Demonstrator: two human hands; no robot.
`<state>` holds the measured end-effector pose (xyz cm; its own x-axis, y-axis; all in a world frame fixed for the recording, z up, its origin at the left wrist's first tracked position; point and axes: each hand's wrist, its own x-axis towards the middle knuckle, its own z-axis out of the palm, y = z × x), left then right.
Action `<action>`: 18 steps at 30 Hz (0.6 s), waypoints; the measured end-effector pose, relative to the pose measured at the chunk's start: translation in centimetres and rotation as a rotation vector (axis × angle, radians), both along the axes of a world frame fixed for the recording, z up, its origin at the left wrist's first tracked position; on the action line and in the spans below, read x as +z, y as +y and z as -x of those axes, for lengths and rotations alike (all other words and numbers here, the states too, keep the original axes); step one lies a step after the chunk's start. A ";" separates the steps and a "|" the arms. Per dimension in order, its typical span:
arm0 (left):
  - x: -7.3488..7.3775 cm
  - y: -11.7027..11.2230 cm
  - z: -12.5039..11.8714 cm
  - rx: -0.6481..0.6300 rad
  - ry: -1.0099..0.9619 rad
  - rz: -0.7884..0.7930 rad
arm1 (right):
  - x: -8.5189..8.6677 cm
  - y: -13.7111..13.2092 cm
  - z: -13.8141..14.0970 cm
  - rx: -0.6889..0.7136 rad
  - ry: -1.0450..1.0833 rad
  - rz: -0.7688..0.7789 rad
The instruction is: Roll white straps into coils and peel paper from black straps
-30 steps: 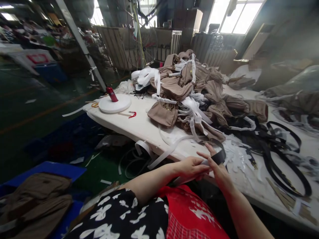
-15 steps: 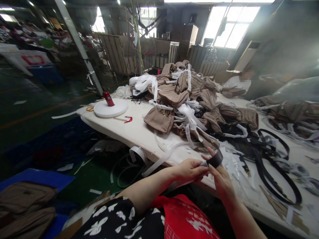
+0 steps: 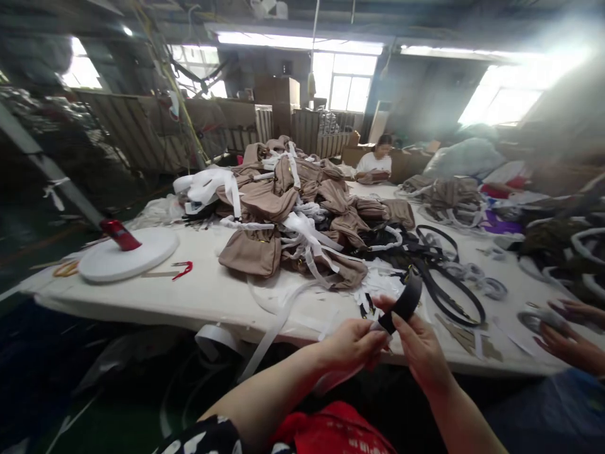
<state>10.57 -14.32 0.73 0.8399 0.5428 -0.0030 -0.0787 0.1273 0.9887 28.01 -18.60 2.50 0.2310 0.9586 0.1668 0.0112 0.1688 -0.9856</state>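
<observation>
A black strap (image 3: 407, 301), bent into a loop, is held between my two hands near the front edge of the table. With closed fingers my left hand (image 3: 358, 345) pinches its lower end, where a whitish strip wraps it. My right hand (image 3: 420, 345) grips the strap with thumb and fingers from the other side. A pale translucent strip (image 3: 341, 377) hangs below my left hand. Just beyond lie scraps of white wrapping (image 3: 382, 284) and more black straps (image 3: 460, 309). The tips of some fingers are hidden behind the strap.
Brown bags (image 3: 253, 252) with white-wrapped handles are heaped mid-table. At left a red can-like object (image 3: 120, 234) stands on a white disc (image 3: 155, 255), near a red-handled tool (image 3: 183, 270). A co-worker's hands (image 3: 574, 334) hold a tape roll (image 3: 534, 318) at right. Another person (image 3: 375, 165) sits across.
The view has turned right, so the table and bags sit further left and the co-worker's hands now show. My hands keep hold of the black strap, with its loop tilted slightly differently.
</observation>
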 end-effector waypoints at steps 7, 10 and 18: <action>-0.9 -0.7 -4.5 -0.263 0.129 -0.001 | 2.4 -1.6 -6.5 -0.487 0.278 0.011; 1.1 -0.5 -7.6 -0.292 0.096 -0.006 | 1.9 -2.7 -6.4 -0.450 0.216 -0.007; 2.1 -0.1 -13.1 -0.193 0.160 -0.072 | 4.1 -3.9 -7.1 -0.276 -0.025 -0.064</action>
